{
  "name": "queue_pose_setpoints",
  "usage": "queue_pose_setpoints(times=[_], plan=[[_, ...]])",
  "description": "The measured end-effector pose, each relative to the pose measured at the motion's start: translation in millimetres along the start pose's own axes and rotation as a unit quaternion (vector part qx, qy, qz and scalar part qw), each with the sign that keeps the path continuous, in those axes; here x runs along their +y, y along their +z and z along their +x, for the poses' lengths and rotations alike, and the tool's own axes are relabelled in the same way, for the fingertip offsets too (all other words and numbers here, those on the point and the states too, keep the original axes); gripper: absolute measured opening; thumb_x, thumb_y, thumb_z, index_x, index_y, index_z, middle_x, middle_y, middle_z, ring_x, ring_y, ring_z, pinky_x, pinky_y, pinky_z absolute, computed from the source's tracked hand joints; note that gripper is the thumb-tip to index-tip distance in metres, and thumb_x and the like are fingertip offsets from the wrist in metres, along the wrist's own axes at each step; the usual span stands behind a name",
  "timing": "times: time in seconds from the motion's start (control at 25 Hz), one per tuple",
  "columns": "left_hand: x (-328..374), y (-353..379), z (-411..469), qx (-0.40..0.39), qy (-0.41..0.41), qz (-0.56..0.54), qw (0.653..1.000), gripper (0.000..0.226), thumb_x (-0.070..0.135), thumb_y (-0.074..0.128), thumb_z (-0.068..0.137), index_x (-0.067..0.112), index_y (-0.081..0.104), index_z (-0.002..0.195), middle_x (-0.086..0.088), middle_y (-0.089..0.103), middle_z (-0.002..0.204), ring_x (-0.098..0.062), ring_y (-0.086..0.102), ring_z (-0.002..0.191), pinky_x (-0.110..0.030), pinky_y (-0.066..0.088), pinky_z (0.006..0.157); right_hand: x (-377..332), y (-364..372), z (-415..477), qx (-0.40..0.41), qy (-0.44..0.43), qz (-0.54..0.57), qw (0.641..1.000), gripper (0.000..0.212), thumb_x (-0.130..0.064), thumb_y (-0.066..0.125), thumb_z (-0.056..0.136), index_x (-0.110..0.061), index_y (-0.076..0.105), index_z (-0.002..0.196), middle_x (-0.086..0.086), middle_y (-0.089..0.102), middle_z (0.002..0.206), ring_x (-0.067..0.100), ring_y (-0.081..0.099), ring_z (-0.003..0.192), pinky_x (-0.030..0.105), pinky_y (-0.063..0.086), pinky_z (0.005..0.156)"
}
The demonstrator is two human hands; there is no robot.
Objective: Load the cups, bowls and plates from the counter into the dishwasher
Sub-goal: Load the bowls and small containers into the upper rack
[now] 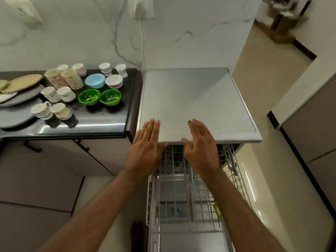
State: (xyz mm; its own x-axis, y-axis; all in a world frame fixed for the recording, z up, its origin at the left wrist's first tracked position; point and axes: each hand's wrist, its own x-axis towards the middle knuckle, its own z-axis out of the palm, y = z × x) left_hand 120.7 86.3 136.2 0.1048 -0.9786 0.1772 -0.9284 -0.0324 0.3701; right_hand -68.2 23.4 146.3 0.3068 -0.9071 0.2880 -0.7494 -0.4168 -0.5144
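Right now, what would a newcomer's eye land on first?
The left hand and right hand are open and flat at the front edge of the dishwasher top, above the pulled-out rack, which shows no dishes. On the dark counter to the left, two green bowls sit side by side near a blue bowl and white cups.

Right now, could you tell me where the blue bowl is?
Head view, left: the blue bowl stands on the counter, behind the left green bowl, left of a white bowl.

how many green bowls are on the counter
2: left green bowl sits in front of the blue bowl; right green bowl sits beside it, in front of the white bowl. None looks hidden.
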Motion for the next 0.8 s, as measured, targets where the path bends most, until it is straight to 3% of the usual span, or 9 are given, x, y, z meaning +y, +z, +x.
queue_pose_setpoints(times=[0.4, 0.56, 0.8], plan=[[-108, -99, 15, 0.094, -0.086, 0.030, 0.991, 0.074, 0.059, 0.031, 0.105, 0.023, 0.006, 0.164, 0.000, 0.002, 0.172, -0.014, -0.006, 0.158, -0.039, 0.005, 0.129, -124, 46, 76, -0.040, -0.133, -0.010, 0.990, 0.070, -0.030, 0.069, 0.093, -0.015, 0.037, 0.153, 0.008, 0.040, 0.157, 0.023, 0.036, 0.146, 0.040, 0.034, 0.119], [-181, -107, 35, 0.095, -0.113, 0.032, 0.988, 0.075, 0.063, 0.029, 0.104, 0.024, 0.009, 0.164, 0.001, 0.003, 0.172, -0.012, -0.004, 0.157, -0.034, 0.002, 0.126, -164, 104, 109, -0.076, -0.143, -0.011, 0.987, 0.068, -0.031, 0.067, 0.091, -0.016, 0.040, 0.152, 0.006, 0.041, 0.157, 0.022, 0.035, 0.146, 0.034, 0.027, 0.120], [-300, -91, 84, 0.045, -0.149, 0.025, 0.987, 0.075, 0.060, 0.034, 0.103, 0.024, 0.010, 0.164, -0.002, 0.007, 0.172, -0.017, 0.001, 0.158, -0.040, 0.008, 0.127, -217, 207, 173, -0.163, -0.113, -0.021, 0.980, 0.069, -0.037, 0.060, 0.097, -0.023, 0.029, 0.157, -0.001, 0.029, 0.164, 0.018, 0.023, 0.152, 0.040, 0.027, 0.122]])
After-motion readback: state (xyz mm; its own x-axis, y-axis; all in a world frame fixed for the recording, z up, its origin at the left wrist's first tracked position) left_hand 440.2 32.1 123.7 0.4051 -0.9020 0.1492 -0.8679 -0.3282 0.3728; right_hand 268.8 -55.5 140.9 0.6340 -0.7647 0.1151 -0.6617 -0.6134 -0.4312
